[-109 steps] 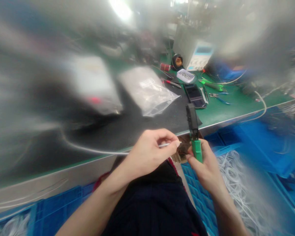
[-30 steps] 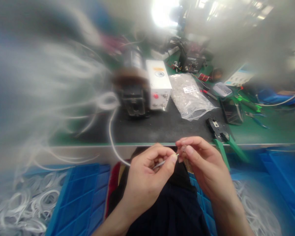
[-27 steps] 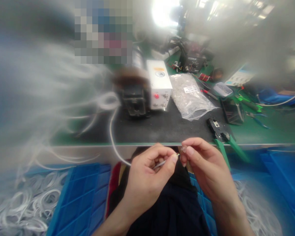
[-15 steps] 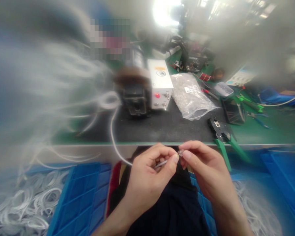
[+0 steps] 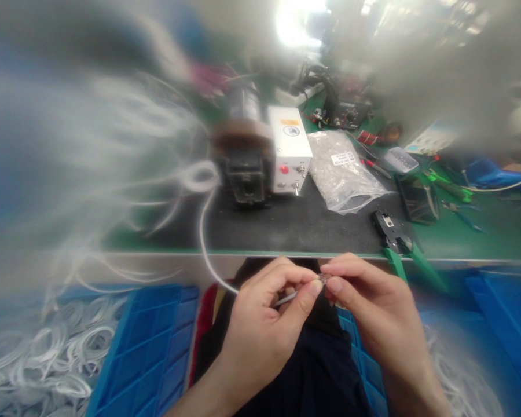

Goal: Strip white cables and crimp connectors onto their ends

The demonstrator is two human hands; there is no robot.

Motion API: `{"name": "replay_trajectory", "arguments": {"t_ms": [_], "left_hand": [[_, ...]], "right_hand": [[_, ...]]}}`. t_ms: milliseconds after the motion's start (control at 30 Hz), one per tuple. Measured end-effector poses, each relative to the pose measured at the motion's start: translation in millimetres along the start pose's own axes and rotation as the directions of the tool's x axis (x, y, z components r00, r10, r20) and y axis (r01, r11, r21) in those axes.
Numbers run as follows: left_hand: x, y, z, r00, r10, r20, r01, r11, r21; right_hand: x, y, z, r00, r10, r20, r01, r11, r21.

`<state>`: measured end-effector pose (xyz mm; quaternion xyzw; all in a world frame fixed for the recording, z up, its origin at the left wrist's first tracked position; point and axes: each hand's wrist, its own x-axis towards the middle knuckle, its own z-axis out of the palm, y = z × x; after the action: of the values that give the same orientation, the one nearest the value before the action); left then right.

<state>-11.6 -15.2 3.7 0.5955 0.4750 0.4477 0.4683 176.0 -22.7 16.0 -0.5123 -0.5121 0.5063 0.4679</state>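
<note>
My left hand (image 5: 273, 318) pinches the end of a white cable (image 5: 206, 243) between thumb and forefinger. The cable runs from a coil on the bench, over the front edge and into that hand. My right hand (image 5: 373, 307) closes its thumb and fingertips on a small clear connector (image 5: 323, 278), right at the cable's tip. The fingertips of both hands nearly touch and partly hide the connector. A crimping tool (image 5: 393, 231) with green handles lies at the bench edge, beyond my right hand. A bag of clear pieces (image 5: 345, 174) lies further back.
On the bench (image 5: 299, 231) stand a white box (image 5: 289, 145) and a dark machine (image 5: 246, 174). Pliers (image 5: 462, 214) and a dark case (image 5: 419, 200) lie at the right. Blue crates (image 5: 143, 347) with coiled white cables (image 5: 47, 353) flank my lap. A blurred hand (image 5: 208, 78) shows behind the machine.
The cable end and connector have come closer together, and less of the connector shows between my fingertips. The whole view has shifted slightly.
</note>
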Motion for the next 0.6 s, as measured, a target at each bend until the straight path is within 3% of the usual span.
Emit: {"name": "replay_trajectory", "arguments": {"t_ms": [300, 600], "left_hand": [[-6.5, 0.4, 0.7, 0.992, 0.110, -0.055, -0.110, 0.994, 0.002], [-8.0, -1.9, 1.1, 0.969, 0.222, -0.113, -0.221, 0.975, 0.022]], "right_hand": [[-7.1, -6.2, 3.4, 0.997, -0.073, -0.019, 0.071, 0.991, -0.112], [-8.0, -8.7, 6.5, 0.996, -0.088, -0.005, 0.088, 0.992, -0.091]]}}
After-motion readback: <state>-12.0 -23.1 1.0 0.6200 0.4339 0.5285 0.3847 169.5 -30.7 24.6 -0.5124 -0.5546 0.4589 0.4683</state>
